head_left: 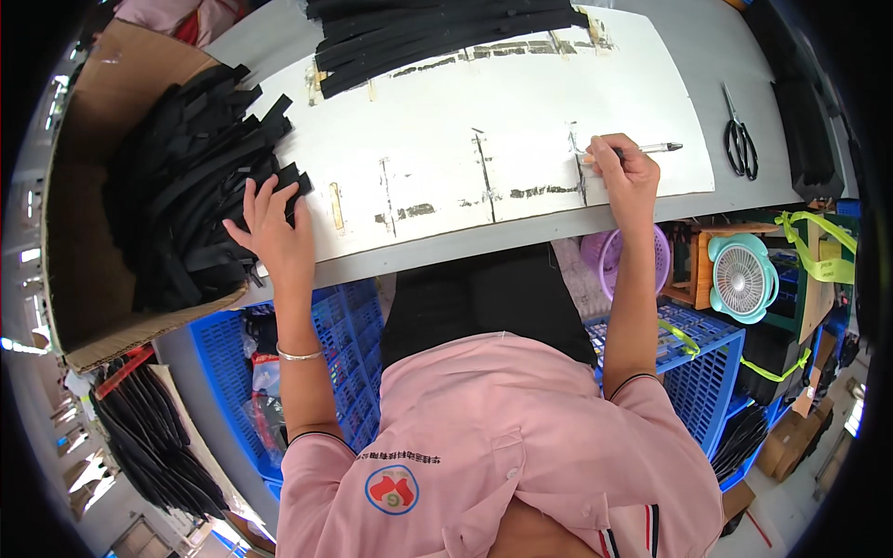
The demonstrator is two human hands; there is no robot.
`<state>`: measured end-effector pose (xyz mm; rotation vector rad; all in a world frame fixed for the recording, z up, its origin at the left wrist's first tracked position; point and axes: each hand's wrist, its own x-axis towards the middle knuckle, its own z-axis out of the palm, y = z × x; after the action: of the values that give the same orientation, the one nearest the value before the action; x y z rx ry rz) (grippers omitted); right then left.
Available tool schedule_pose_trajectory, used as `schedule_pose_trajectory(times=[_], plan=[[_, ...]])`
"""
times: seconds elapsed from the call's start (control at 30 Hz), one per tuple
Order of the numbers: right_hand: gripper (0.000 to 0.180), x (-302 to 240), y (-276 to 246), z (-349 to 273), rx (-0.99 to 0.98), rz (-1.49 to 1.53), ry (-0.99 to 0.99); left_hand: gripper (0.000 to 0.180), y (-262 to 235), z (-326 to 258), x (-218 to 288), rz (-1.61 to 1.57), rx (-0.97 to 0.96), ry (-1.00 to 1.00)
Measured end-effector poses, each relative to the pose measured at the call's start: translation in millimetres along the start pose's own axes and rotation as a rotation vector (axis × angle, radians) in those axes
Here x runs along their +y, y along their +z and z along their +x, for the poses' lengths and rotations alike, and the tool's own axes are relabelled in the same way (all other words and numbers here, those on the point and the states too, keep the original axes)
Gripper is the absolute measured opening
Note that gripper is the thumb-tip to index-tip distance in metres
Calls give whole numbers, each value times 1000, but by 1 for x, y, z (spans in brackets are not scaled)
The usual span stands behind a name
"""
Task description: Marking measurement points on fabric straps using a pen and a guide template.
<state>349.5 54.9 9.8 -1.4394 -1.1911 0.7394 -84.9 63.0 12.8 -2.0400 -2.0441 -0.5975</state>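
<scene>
My left hand (276, 228) reaches in at the edge of a cardboard box (58, 205), its fingers spread over a heap of black fabric strips (186, 177). The fingertips are at the strip ends; none looks gripped. At the right, my right hand (629, 177) is closed around a pen (659, 147), which lies roughly level and points right. That hand rests low over a white board (428, 121) with dark lines and smudged marks, beside the rightmost line. More black strips (446, 37) lie side by side across the board's far part.
Black-handled scissors (739, 139) lie on the grey table (735, 65) right of the board. A dark stack (805, 139) stands at the far right edge. Below the table are blue crates (693, 372), a purple basket (642, 260) and a turquoise fan (742, 277).
</scene>
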Motion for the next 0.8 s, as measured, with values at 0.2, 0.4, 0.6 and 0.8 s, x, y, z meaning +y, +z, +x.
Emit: schedule_pose_trajectory(times=[0.2, 0.4, 0.6, 0.8], plan=[[14, 7, 2, 1, -4, 14, -40, 8, 17, 14, 1, -17, 78, -26], [15, -1, 3, 0, 44, 77, -62, 7, 8, 12, 89, -342, 153, 144], [33, -7, 36, -33, 58, -263, -223, 22, 36, -20, 194, -613, -69, 298], [55, -11, 52, -59, -33, -670, -645, 47, 31, -28, 194, -680, -160, 366]])
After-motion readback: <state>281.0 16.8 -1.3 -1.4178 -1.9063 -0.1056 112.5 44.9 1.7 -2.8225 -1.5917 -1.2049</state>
